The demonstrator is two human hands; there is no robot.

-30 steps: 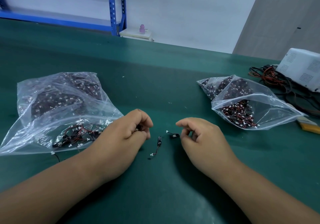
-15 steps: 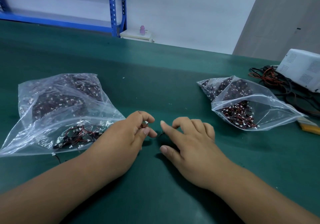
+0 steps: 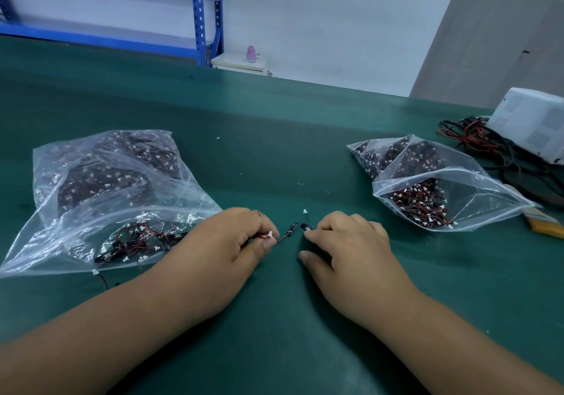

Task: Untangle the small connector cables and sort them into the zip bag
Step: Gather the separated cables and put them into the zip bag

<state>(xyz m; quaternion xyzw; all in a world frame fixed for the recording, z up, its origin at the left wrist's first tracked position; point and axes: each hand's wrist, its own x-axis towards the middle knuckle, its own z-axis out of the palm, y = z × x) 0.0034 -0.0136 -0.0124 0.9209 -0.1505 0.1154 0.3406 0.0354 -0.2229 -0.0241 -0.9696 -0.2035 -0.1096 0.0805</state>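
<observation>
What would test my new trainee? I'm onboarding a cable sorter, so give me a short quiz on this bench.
1. True or false: the left hand pinches a connector cable by its white plug.
2. What sits right of the right zip bag? A scissors; B a white box with loose wires; C a mug.
3. How many zip bags lie on the green table?
Key: 1 true; 2 B; 3 two.
</observation>
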